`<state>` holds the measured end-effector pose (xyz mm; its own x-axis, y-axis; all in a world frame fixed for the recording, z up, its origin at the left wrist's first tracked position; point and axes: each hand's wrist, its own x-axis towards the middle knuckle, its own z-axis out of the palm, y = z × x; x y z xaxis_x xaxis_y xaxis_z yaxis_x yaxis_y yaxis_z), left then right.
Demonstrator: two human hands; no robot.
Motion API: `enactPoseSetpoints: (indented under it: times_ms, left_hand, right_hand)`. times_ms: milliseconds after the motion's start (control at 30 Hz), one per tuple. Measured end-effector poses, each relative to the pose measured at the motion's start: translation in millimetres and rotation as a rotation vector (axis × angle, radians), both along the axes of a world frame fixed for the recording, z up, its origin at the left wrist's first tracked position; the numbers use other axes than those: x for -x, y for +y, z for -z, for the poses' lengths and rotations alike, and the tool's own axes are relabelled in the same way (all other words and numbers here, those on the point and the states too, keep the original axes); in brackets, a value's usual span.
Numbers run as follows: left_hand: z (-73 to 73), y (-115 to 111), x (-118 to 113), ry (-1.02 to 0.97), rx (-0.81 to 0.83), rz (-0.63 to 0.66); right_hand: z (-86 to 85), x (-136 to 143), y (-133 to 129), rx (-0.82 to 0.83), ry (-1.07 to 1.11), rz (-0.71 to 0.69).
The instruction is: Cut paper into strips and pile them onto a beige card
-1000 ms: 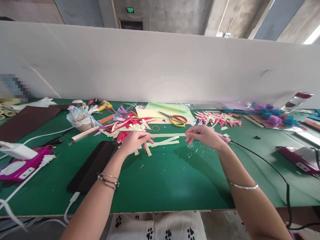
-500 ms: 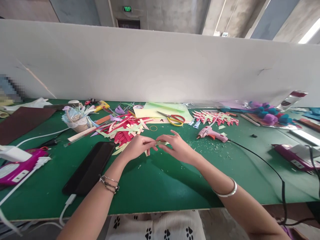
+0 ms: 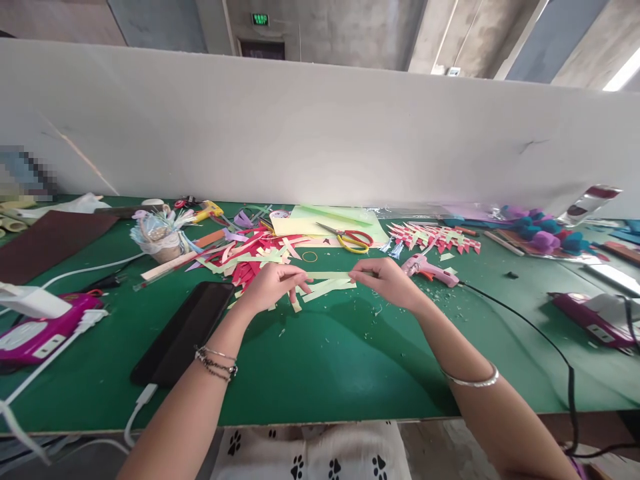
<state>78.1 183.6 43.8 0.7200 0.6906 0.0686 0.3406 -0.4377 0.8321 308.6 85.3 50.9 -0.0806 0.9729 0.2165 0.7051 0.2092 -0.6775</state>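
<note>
A pale green paper strip (image 3: 328, 275) is stretched level between my two hands. My left hand (image 3: 274, 285) pinches its left end, and my right hand (image 3: 384, 279) pinches its right end. Just below it, more pale strips (image 3: 330, 287) lie on the green table. Beside my left hand is a pile of red and pale strips (image 3: 255, 257). Red-handled and yellow-handled scissors (image 3: 355, 240) rest on pale paper sheets (image 3: 300, 223) behind the strip. Near my right hand lies a pink glue gun (image 3: 434, 271).
A black phone (image 3: 185, 330) lies left of my left forearm. Purple power strips sit at the left (image 3: 50, 333) and right (image 3: 595, 320). A wrapped pot (image 3: 163, 237) stands at the back left; a red-and-white woven paper piece (image 3: 435, 237) lies back right. The glue gun's cord crosses the right side.
My right hand has moved right, away from my left hand. The strip now shows at length between them, and the loose strips below it have come into view.
</note>
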Motion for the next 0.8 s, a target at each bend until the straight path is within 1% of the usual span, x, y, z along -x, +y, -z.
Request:
enactPoseSetpoints:
  times_ms: [100, 267, 333, 433, 633, 733, 800]
  left_hand:
    - [-0.8, 1, 2, -0.018, 0.000, -0.040]
    - [-1.4, 2, 4, -0.014, -0.016, -0.091]
    - [-1.6, 2, 4, -0.007, -0.012, -0.089]
    - [-1.0, 2, 2, -0.003, 0.001, -0.075]
    - [2.4, 4, 3, -0.006, -0.002, -0.063]
    - [1.2, 4, 3, -0.012, -0.007, -0.069]
    - [-0.5, 3, 3, -0.011, -0.002, -0.067]
  right_hand:
    - [-2.6, -9, -1, 0.036, 0.009, 0.031]
    - [-7.3, -20, -6, 0.120, 0.087, 0.089]
    - [-9.9, -23, -8, 0.179, 0.115, 0.061]
    - [-13.5, -28, -10, 0.257, 0.157, -0.019]
    - [-16.8, -34, -13, 0.327, 0.201, -0.093]
    - [-17.1, -37, -14, 0.381, 0.230, -0.160]
    - [-17.3, -39, -14, 0.394, 0.241, -0.169]
